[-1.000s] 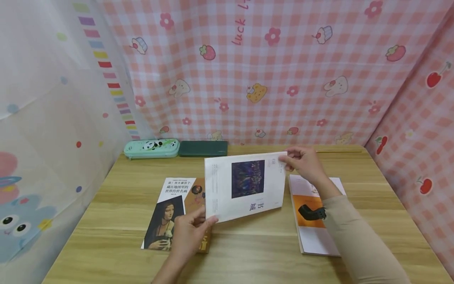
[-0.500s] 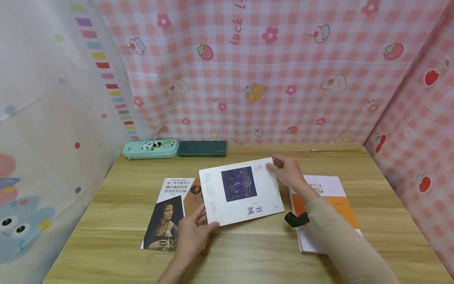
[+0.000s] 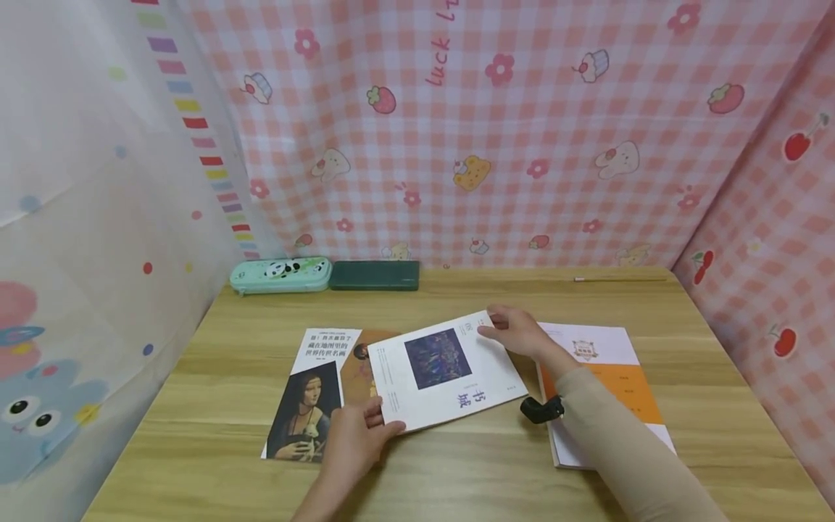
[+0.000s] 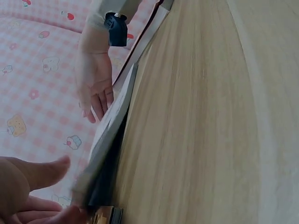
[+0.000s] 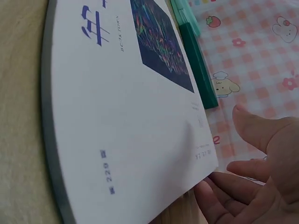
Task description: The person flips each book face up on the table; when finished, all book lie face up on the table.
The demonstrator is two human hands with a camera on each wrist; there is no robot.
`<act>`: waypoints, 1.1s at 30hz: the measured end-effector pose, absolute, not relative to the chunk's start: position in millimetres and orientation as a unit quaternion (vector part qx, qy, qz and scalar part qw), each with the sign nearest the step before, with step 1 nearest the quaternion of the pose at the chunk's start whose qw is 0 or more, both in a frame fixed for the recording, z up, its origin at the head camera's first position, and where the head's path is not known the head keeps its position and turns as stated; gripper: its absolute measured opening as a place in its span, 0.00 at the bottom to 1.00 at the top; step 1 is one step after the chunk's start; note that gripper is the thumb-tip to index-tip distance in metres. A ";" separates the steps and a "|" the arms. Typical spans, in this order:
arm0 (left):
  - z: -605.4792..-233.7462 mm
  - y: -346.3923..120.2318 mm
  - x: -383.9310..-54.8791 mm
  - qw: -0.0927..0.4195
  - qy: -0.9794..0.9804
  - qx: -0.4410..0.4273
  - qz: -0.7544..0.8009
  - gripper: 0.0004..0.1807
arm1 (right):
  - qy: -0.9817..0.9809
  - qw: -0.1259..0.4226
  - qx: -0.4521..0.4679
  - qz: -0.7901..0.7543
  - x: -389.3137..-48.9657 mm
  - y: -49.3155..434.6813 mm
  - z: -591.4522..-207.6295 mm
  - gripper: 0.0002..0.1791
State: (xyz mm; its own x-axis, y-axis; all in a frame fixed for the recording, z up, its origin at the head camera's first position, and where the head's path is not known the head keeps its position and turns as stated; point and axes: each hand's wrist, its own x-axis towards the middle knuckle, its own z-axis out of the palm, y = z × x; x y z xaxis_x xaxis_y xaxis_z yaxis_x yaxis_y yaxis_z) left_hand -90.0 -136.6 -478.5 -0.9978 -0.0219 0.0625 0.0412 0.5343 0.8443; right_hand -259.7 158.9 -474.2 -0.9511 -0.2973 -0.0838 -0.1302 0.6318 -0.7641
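Note:
A white magazine (image 3: pixel 485 373) with a dark picture on its cover lies slanted in the head view, its left part over the brown side of the painting book (image 3: pixel 309 409). My left hand (image 3: pixel 359 435) is at its near left corner. In the left wrist view the left thumb (image 4: pixel 49 172) stands off the cover, while a fingertip touches the corner. At the far right corner is my right hand (image 3: pixel 522 335). Its thumb (image 5: pixel 254 128) is spread away from the magazine in the right wrist view, with straight fingertips under the edge.
To the right, beneath the sleeved forearm (image 3: pixel 626 442), lies a white and orange book (image 3: pixel 607 348). Along the back of the table (image 3: pixel 196 406) are a mint panda pencil case (image 3: pixel 283 275), a dark green case (image 3: pixel 374 275) and a thin stick (image 3: pixel 620 279). Patterned cloth hangs around.
The magazine has come down from a raised, tilted hold to lie lower and nearer, partly over the painting book. Both hands have moved down with it, the right also leftward.

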 end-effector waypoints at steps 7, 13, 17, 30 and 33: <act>-474.9 -143.0 -95.7 0.121 -0.929 -0.019 -0.351 0.17 | 0.912 0.093 -0.157 -0.367 -251.8 165.3 -470.8 0.34; -478.7 -150.9 -114.0 0.128 -0.917 -0.042 -0.376 0.17 | 0.917 0.107 -0.182 -0.338 -238.4 174.0 -467.2 0.31; -479.5 -156.0 -127.0 0.108 -0.908 -0.040 -0.402 0.22 | 0.923 0.118 -0.172 -0.323 -227.8 179.7 -463.6 0.29; -487.1 -166.1 -170.3 0.075 -0.890 -0.059 -0.446 0.27 | 0.898 0.165 -0.220 -0.343 -210.1 199.9 -469.9 0.51; -487.9 -167.2 -174.4 0.057 -0.896 -0.073 -0.434 0.28 | 0.897 0.170 -0.223 -0.343 -209.7 202.1 -472.7 0.52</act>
State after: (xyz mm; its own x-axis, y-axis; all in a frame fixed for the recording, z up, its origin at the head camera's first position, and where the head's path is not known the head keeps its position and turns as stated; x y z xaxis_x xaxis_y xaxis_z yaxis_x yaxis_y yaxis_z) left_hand -174.4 -167.2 -487.9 -0.9830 0.0817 0.1646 0.1798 0.6127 0.7696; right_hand -209.7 202.1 -472.7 -0.8425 -0.5166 -0.1528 -0.2830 0.6657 -0.6905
